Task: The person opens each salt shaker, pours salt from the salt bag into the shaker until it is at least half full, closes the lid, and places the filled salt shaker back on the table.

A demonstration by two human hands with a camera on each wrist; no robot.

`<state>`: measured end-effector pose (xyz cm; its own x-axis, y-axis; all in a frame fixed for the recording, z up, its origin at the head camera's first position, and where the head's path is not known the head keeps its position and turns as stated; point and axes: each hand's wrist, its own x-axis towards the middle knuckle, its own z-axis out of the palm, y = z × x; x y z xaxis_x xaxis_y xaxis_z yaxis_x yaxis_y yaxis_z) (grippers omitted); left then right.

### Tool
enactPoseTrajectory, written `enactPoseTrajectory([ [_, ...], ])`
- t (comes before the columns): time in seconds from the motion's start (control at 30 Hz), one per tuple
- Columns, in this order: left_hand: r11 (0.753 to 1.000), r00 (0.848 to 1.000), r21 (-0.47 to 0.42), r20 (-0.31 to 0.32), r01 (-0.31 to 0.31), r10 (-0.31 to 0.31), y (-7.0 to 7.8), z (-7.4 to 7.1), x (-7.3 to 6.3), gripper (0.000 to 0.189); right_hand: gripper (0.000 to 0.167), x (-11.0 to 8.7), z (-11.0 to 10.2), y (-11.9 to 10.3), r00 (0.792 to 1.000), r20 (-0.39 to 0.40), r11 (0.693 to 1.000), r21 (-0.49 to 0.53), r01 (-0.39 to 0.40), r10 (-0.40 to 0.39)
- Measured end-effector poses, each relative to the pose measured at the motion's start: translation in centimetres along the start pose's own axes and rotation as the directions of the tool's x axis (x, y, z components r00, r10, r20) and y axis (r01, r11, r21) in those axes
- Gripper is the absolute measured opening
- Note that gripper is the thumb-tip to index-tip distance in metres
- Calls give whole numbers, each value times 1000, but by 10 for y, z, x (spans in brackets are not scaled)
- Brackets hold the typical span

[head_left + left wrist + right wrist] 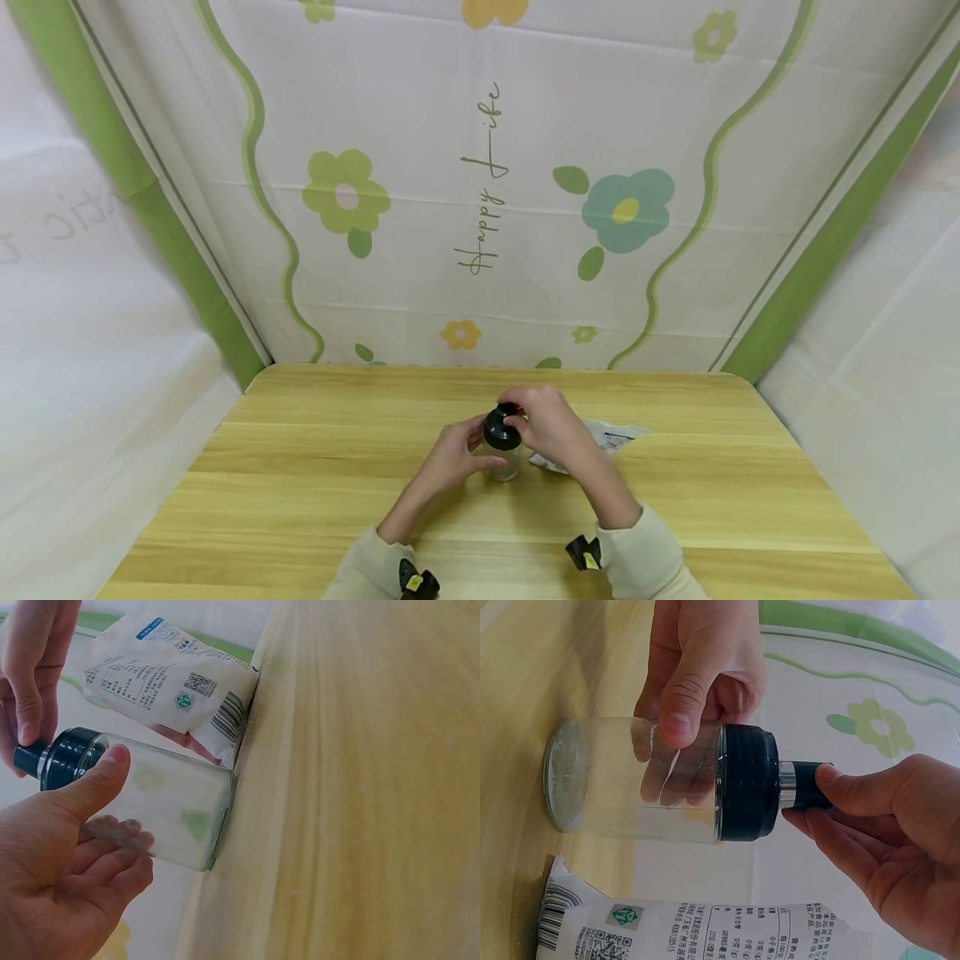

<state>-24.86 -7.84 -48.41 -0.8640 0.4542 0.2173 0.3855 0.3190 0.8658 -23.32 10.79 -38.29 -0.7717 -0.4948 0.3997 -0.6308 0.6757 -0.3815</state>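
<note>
A clear glass jar (pixel 600 780) with a black lid (pixel 748 782) stands upright on the wooden table. My left hand (pixel 67 862) grips the jar's side, thumb in front and fingers curled round behind the glass. Up top, my right hand (pixel 885 825) pinches the black knob (pixel 812 785) of the lid between thumb and fingers. In the head view the left hand (pixel 453 454) is at the jar's left and the right hand (pixel 551 425) reaches over from the right. The lid sits on the jar's mouth. Only faint residue shows inside the glass.
A white printed plastic bag (pixel 172 682) with a barcode stands right beside the jar, partly behind the right hand in the head view. The wooden table (pixel 300 500) ends at a flowered fabric wall (pixel 420 275), with white fabric sides to the left and right.
</note>
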Motion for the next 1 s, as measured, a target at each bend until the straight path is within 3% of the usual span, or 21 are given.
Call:
enactPoseTrajectory([
  [0.27,1000,1000,-4,2,-8,8,0,0,1,65,21,2,-8,-6,1000,14,999,22,-23,23],
  [1.0,1000,1000,0,-1,3,-3,-1,0,1,68,23,-3,-8,-4,1000,-13,999,31,24,-23],
])
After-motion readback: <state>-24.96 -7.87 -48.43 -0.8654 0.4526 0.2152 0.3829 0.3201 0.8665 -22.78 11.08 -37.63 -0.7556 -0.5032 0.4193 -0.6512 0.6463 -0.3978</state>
